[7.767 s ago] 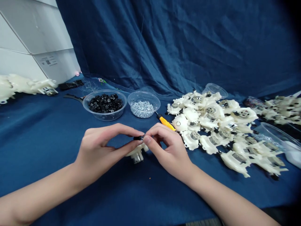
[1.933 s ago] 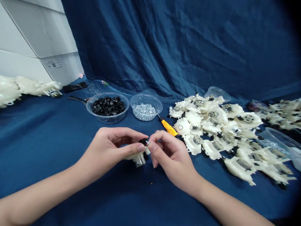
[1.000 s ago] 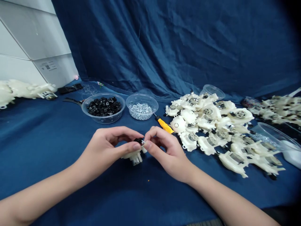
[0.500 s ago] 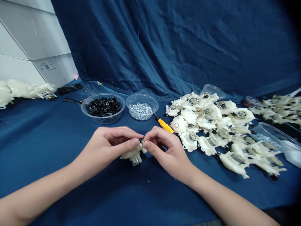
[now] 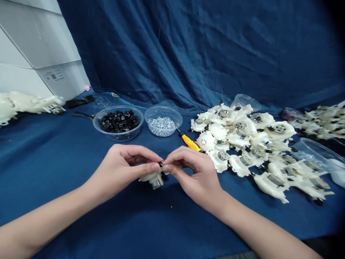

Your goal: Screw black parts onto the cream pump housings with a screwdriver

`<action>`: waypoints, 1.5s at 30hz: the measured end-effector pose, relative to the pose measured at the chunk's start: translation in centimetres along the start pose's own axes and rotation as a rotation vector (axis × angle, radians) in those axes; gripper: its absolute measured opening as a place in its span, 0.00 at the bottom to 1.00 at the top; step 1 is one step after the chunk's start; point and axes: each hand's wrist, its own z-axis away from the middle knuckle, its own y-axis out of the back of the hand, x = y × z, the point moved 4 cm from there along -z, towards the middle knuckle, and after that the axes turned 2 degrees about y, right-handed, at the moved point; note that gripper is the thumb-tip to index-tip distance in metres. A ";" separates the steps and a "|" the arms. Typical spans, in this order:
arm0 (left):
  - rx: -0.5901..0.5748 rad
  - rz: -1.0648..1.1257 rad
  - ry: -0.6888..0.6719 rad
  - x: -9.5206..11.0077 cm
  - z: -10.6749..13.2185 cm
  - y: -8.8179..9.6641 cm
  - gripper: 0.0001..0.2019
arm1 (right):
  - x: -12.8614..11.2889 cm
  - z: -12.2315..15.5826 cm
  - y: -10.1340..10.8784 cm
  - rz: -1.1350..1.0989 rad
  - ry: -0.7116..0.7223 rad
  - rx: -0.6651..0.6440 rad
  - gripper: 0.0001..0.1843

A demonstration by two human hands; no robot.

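Fingertip to fingertip, my two hands meet above a cream plastic housing with a silver motor on the blue cloth. My left hand pinches a small black plastic piece between thumb and index finger. Pressed against its right side, my right hand pinches a small silver screw, mostly covered by the fingertips. Behind the hands stand a clear bowl of black pieces and a clear bowl of silver screws.
A yellow-handled screwdriver lies beside many cream housings piled on the right. At the far right a clear tub is tipped over near more parts. White boxes and cream parts stand at the left.
My fingertips have come closer together, bringing the screw up to the black piece. The camera view has shifted slightly; the housing stays under my hands.
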 end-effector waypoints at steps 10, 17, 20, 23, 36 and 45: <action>-0.005 -0.046 -0.098 -0.1 0.0 -0.1 0.06 | -0.3 0.3 -0.1 0.045 0.020 0.004 0.03; 0.003 -0.061 -0.137 0.1 0.2 -0.3 0.04 | -0.5 0.5 0.0 0.061 -0.009 0.003 0.03; 0.012 -0.076 -0.149 0.2 0.2 -0.4 0.04 | -0.5 0.4 0.0 0.061 -0.021 0.005 0.03; 0.027 -0.079 -0.155 0.3 0.2 -0.4 0.04 | -0.5 0.2 0.0 0.075 -0.034 0.001 0.04; -0.006 0.083 -0.037 -1.0 -0.4 0.1 0.08 | -1.0 -0.1 0.6 0.016 0.144 -0.022 0.05; -0.082 0.045 -0.074 -0.9 -0.5 0.0 0.05 | -1.0 0.0 0.3 0.018 0.128 0.004 0.07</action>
